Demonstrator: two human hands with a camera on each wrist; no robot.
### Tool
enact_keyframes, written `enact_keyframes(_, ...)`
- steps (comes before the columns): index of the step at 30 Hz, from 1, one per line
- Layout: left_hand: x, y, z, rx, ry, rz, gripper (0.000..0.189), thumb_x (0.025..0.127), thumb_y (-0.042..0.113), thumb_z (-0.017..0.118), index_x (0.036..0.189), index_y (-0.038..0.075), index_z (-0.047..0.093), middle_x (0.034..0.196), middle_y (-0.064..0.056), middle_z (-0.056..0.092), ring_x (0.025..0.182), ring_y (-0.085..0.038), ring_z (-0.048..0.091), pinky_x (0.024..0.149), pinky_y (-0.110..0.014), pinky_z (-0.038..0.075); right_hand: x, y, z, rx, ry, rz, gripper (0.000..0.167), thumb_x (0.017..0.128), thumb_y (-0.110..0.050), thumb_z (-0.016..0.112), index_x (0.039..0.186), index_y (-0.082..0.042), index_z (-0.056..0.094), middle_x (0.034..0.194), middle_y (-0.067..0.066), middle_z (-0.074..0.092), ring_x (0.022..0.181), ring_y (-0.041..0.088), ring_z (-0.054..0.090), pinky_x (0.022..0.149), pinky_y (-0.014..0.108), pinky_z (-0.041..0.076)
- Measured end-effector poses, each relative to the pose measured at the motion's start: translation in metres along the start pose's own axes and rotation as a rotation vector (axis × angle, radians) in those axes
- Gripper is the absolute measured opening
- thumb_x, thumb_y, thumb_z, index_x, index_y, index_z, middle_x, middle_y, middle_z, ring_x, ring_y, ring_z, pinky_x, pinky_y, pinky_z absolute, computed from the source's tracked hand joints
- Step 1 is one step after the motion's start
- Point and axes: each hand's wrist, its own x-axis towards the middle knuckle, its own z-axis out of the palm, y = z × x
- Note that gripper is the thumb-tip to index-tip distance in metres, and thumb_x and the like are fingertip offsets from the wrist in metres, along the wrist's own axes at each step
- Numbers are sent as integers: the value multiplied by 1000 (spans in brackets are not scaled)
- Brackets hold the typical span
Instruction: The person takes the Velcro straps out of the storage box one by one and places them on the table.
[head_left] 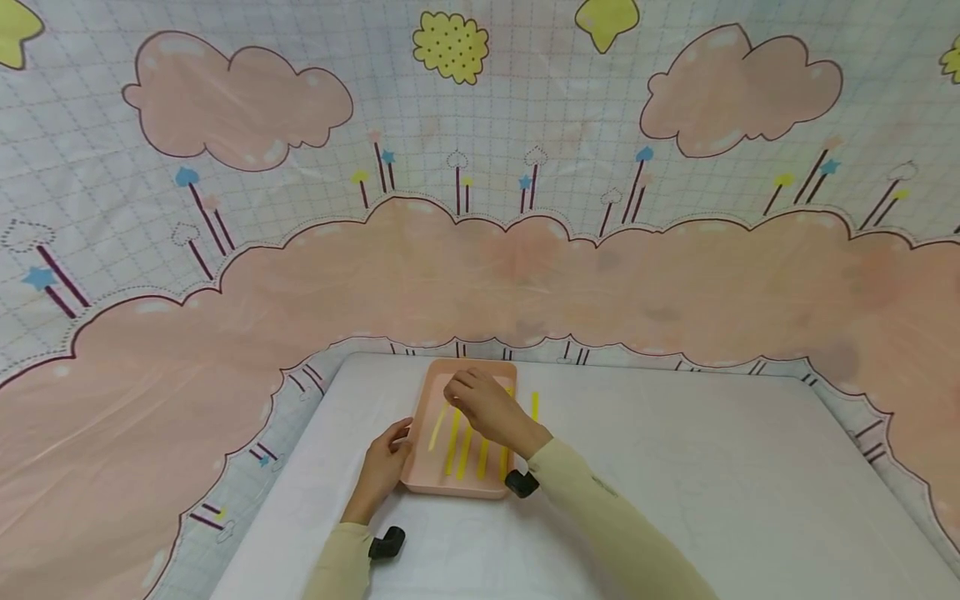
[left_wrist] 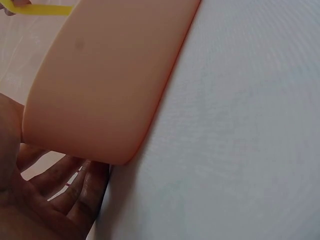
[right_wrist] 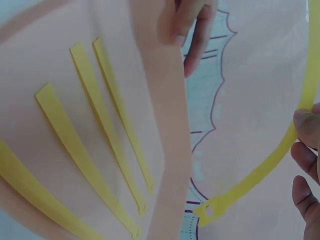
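Note:
A pink rectangular tray (head_left: 453, 492) lies on the table with several flat yellow straps (right_wrist: 72, 137) side by side in it. My right hand (head_left: 487, 408) is over the tray and pinches another yellow strap (right_wrist: 265, 170) between thumb and fingers. That strap hangs in a curve, and its lower end has a small hole. At the tray's left edge, my left hand (head_left: 386, 462) holds the side wall, fingers curled by the rim. The left wrist view shows the tray's outer wall (left_wrist: 95, 90) partly hiding the left fingers (left_wrist: 60, 175).
One more yellow strap (head_left: 536, 406) lies on the white table (head_left: 712, 467), just right of the tray. Behind the table hangs a patterned cloth (head_left: 562, 283) with clouds and stars. Each wrist carries a black camera (head_left: 387, 543).

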Motion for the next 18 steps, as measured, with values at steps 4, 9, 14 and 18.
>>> enact_keyframes(4, -1, 0, 0, 7, -3, -2, 44, 96, 3, 53, 139, 8, 54, 129, -23, 61, 117, -36, 62, 96, -48, 52, -5, -2, -1, 92, 42, 30, 5, 100, -15, 54, 98, -12, 57, 97, -2, 57, 96, 15, 52, 87, 27, 47)
enact_keyframes(9, -2, 2, 0, 1, -2, 0, 44, 96, 3, 53, 139, 6, 54, 128, -24, 62, 116, -37, 62, 96, -49, 51, -10, -7, -4, 205, 110, 77, 4, 99, -12, 57, 96, -10, 55, 93, -1, 57, 90, 13, 53, 79, 25, 49)
enact_keyframes(14, -2, 3, 0, -18, -6, -7, 44, 96, 3, 52, 139, 6, 54, 128, -24, 61, 117, -37, 62, 96, -49, 51, -17, -11, -10, 247, 168, 162, 9, 94, -8, 63, 99, -13, 57, 92, -1, 60, 84, 10, 55, 72, 22, 49)
enact_keyframes(18, -1, 1, 0, -13, -10, -13, 43, 97, 3, 52, 140, 7, 54, 129, -23, 61, 118, -37, 61, 96, -48, 52, -23, -10, -11, 316, 217, 230, 16, 93, -9, 64, 109, -10, 62, 92, 1, 63, 80, 10, 56, 68, 21, 49)
